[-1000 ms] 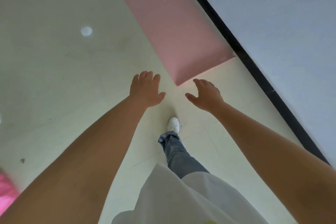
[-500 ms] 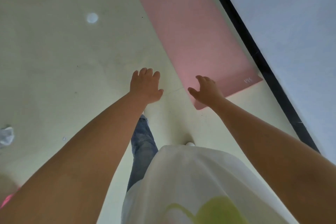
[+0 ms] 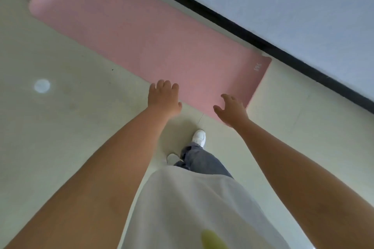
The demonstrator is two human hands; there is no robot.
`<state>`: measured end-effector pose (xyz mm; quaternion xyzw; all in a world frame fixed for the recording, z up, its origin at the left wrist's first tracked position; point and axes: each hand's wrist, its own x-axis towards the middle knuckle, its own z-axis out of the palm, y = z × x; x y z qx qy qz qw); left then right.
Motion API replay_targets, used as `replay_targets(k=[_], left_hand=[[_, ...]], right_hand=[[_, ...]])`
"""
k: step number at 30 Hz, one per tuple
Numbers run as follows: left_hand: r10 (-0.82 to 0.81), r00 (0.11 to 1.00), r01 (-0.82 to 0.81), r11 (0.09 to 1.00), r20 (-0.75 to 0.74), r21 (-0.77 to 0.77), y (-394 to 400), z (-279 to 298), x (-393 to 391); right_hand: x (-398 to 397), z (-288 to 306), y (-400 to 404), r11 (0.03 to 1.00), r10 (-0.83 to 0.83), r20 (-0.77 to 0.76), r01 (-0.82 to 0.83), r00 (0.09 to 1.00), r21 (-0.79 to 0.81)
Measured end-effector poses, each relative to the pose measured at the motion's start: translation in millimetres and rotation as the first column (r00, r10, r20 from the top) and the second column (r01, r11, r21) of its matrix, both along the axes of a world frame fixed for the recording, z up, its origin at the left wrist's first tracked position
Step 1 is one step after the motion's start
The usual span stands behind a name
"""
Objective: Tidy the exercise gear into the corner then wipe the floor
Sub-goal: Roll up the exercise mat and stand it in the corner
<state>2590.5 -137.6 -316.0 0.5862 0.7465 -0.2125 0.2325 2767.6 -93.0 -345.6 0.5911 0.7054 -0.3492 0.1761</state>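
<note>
Both hands are my grip, and both are empty: left hand [image 3: 164, 98] with fingers loosely straight, right hand [image 3: 231, 109] spread, hovering over the near end of the pink mat [image 3: 141, 42]. It lies flat and unrolled on the floor [image 3: 70, 127] along the far wall [image 3: 283, 6], so I judge tidying barely begun and wiping not yet started
</note>
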Motion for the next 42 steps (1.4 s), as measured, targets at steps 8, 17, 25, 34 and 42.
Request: replay_targets(k=[8,17,25,34,42], left_hand=[[-0.322,0.947,0.322,0.946,0.015,-0.045,111,-43,-8],[-0.577,0.817,0.572,0.804,0.020,-0.162,191,-118,-18],[-0.761,0.646,0.762,0.638,0.058,-0.107,237,-222,-3],[-0.790,0.612,0.785,0.599,0.047,-0.160,238,-428,19],[-0.861,0.505,0.863,0.503,0.053,-0.053,246,-590,65]], right_hand=[[-1,-51,65,0.940,-0.330,0.055,0.333,0.942,-0.068],[6,-121,90,0.762,-0.624,0.132,0.637,0.770,-0.113],[1,-224,77,0.571,-0.797,0.184,0.817,0.576,-0.082],[2,-400,80,0.600,-0.777,0.196,0.798,0.598,-0.054],[63,-536,110,0.615,-0.770,0.346,0.769,0.537,0.174]])
